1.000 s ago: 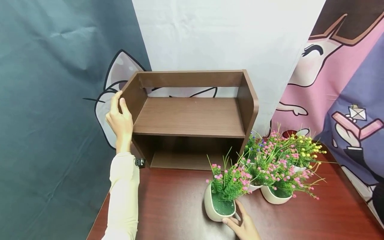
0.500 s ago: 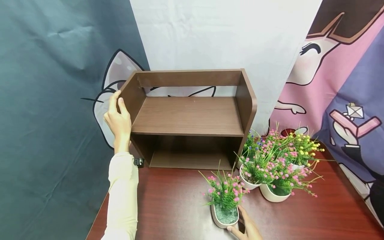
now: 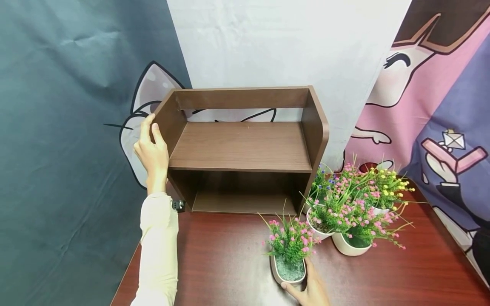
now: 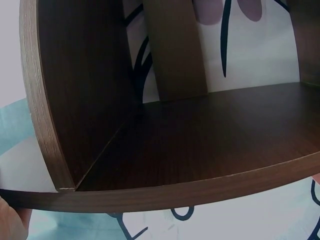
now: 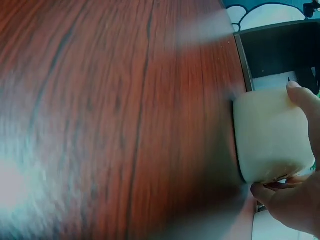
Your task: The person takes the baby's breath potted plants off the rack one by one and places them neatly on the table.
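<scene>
My right hand (image 3: pixel 311 287) holds a cream flowerpot (image 3: pixel 278 277) of pink artificial flowers (image 3: pixel 291 240) by its right and near sides. Green foam fills the pot around the stems. The right wrist view shows thumb and fingers around the smooth pot (image 5: pixel 270 132); whether its base touches the tabletop, I cannot tell. My left hand (image 3: pixel 153 153) rests against the left side panel of a brown two-tier shelf (image 3: pixel 241 144), index finger and thumb extended. Parts of that hand (image 4: pixel 10 222) appear at the left wrist view's edges, outside the panel.
Several more potted flowers stand right of the shelf, including a pink one in a cream pot (image 3: pixel 350 246) and yellow ones (image 3: pixel 390 187). Under everything lies a reddish-brown table (image 3: pixel 222 255). Printed cloth (image 3: pixel 249 42) hangs behind.
The held pot has turned from a sideways tilt to nearly upright and shifted slightly right and nearer, along with my right hand. My left hand stays at the shelf's side.
</scene>
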Demonstrator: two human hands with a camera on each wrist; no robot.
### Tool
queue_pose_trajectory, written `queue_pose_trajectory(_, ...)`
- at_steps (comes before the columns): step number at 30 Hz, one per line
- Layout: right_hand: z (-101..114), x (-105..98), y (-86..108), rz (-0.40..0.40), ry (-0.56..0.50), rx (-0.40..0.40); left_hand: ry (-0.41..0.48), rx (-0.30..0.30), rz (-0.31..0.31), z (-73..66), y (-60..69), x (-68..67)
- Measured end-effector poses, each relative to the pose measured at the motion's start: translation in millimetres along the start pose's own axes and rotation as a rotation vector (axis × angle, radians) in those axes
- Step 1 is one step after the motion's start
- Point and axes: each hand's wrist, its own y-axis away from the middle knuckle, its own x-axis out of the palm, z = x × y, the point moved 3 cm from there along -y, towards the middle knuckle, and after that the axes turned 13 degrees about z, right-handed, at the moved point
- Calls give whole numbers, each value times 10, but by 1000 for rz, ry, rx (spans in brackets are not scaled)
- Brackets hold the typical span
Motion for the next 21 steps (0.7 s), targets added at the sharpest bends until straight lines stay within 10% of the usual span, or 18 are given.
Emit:
queue_pose_trajectory(11, -202, -164, 203, -129, -129, -102, 7, -34, -7, 15, -2, -9)
queue_pose_trajectory(18, -728, -256, 460, -142, -750, -128, 15, -15, -4, 4, 4, -10)
queue_pose_trajectory(21, -833, -381, 569, -292, -738, -70, 20, -36, -2, -1, 13, -20)
